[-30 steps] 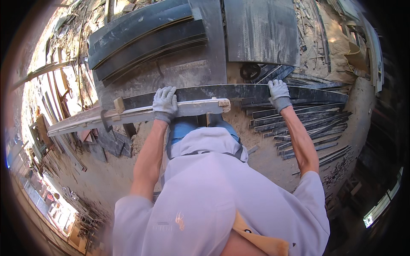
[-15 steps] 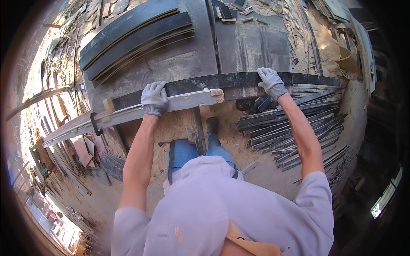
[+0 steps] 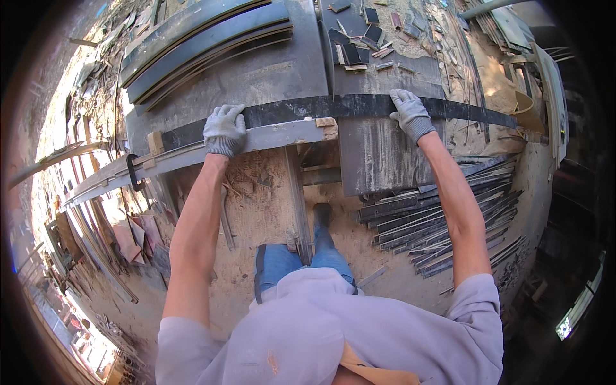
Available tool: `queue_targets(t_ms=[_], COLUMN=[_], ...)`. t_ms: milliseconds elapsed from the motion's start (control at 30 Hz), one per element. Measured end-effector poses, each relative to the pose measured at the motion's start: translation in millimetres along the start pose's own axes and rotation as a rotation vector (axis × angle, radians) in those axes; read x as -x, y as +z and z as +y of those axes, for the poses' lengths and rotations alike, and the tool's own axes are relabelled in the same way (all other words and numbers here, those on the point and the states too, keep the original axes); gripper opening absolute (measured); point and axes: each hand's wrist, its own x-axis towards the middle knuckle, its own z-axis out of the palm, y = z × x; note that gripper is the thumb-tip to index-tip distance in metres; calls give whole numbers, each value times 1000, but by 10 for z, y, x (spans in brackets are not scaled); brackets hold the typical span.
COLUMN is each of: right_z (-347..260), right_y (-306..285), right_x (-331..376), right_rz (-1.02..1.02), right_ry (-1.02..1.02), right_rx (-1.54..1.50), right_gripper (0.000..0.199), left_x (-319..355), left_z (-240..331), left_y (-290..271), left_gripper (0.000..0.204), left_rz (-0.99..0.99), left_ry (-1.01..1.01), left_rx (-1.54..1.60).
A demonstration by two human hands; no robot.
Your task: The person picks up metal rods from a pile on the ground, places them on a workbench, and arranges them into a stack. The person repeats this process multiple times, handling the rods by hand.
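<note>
You had the dark strip (image 3: 333, 108) lying across the bench (image 3: 282, 70), left hand (image 3: 224, 128) and right hand (image 3: 409, 112) both curled tight over it, well apart. It looked like mid-positioning; next, I'd judge, you needed an even two-handed push.

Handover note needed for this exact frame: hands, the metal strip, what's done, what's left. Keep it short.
Left hand: gloved, gripping the long dark metal strip near its left part, above the pale wooden beam.
Right hand: gloved, gripping the same strip further right.
Strip: lies across the front edge of the steel worktable, running past the table's right side.
Nearby: C-clamp on the beam at left; bundle of metal strips on the ground at right; stacked curved strips at the back of the table.
Done: strip is on the table edge, both hands on it.
Left: cannot tell from this view.
</note>
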Motion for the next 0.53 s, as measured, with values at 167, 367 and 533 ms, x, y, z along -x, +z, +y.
queue_targets(t_ms=[167, 367, 533], right_z=[-102, -157, 120], right_y=[-99, -121, -194], right_x=[-70, -32, 525], right_rz=[-54, -83, -9], right_ry=[61, 145, -24], right_rx=[-16, -98, -196], right_gripper=[74, 78, 88], left_x=[-23, -132, -160], left_z=[-42, -111, 1], left_y=[16, 65, -9], left_gripper=[31, 31, 42], left_rz=[-32, -12, -119], left_ry=[-14, -23, -38], left_rx=[-11, -17, -1])
